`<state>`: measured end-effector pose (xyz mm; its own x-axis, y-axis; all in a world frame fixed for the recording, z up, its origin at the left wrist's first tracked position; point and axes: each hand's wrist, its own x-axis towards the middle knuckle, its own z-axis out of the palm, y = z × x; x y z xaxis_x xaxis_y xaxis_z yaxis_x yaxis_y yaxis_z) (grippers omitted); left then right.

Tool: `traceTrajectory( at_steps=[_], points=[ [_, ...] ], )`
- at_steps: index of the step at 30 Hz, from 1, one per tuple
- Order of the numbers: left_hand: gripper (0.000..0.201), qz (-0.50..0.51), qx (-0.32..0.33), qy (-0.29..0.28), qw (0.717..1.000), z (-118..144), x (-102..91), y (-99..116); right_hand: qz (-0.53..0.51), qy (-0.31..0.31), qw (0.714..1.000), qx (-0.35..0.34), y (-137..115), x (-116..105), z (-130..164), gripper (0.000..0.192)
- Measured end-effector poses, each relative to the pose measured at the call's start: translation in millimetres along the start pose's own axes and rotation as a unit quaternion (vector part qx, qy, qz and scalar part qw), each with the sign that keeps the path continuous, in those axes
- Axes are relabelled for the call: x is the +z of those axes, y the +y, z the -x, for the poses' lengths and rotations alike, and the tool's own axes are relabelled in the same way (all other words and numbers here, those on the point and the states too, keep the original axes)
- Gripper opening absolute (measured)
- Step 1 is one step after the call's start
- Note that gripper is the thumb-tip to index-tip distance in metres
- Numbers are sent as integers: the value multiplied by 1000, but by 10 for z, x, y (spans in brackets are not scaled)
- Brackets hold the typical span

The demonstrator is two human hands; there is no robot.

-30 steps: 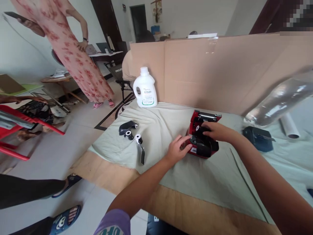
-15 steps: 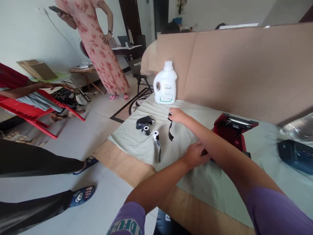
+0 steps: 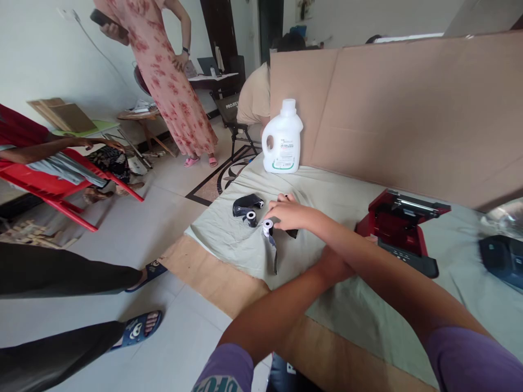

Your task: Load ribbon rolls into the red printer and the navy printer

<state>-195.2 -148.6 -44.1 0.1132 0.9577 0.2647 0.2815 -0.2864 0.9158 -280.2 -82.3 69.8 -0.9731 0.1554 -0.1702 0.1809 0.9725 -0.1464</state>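
Observation:
My right hand [image 3: 286, 213] reaches across my left arm and rests low on the grey cloth [image 3: 229, 237]. Its fingers are closed over a black ribbon roll [image 3: 292, 233], whose end shows under the palm. Just left of it lie two small rolls with white cores [image 3: 267, 226], a black strip [image 3: 274, 257] and a black curved part [image 3: 245, 204]. My left hand [image 3: 332, 265] sits beside the front left corner of the open red printer [image 3: 402, 226], mostly hidden under my right forearm.
A white detergent bottle [image 3: 283, 139] stands in front of the cardboard wall [image 3: 408, 109]. A dark blue device [image 3: 500, 258] lies at the far right. A person in a floral dress [image 3: 171, 81], a seated person [image 3: 255, 95], a red chair [image 3: 61, 185] and slippered feet [image 3: 139, 326] occupy the left.
My right hand left the printer, carried a black ribbon roll to the left and lowered it onto the cloth by the small rolls. The view swung left.

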Motion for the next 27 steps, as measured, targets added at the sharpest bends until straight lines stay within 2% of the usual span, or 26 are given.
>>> traceTrajectory(
  at_steps=[4, 7, 10, 13, 16, 18, 20, 23, 25, 27],
  points=[
    [52, -24, 40, -1, 999, -29, 2, 16, -14, 42, 999, -20, -217, 228, 28, 17],
    [50, -27, 13, 16, 999, -7, -34, 123, -38, 68, 996, -31, -296, 405, -42, 24],
    [53, -49, -17, 7, 999, 38, -99, 239, -77, 91, 991, -64, -355, 525, -67, 34],
    [56, -64, -10, 4, 998, 56, -120, 250, -128, 130, 980, -83, -381, 526, 112, 44],
    [52, -80, 24, 27, 996, 53, -65, 142, -189, 193, 962, -29, -319, 394, 580, 54],
    [47, -88, 54, 47, 994, 56, -13, 48, -220, 240, 945, 26, -198, 264, 1028, 51],
    [43, -92, 54, 66, 992, 66, 27, -20, -227, 285, 929, 67, -1, 145, 1529, 39],
    [41, -99, 47, 88, 990, 77, 49, -34, -183, 345, 910, 140, 379, 65, 2233, 35],
    [45, -116, 80, 93, 986, 79, 50, 8, -155, 326, 914, 184, 623, 100, 2574, 36],
    [49, -142, 119, 94, 978, 82, 59, 61, -125, 282, 925, 221, 813, 193, 2767, 38]
  ],
)
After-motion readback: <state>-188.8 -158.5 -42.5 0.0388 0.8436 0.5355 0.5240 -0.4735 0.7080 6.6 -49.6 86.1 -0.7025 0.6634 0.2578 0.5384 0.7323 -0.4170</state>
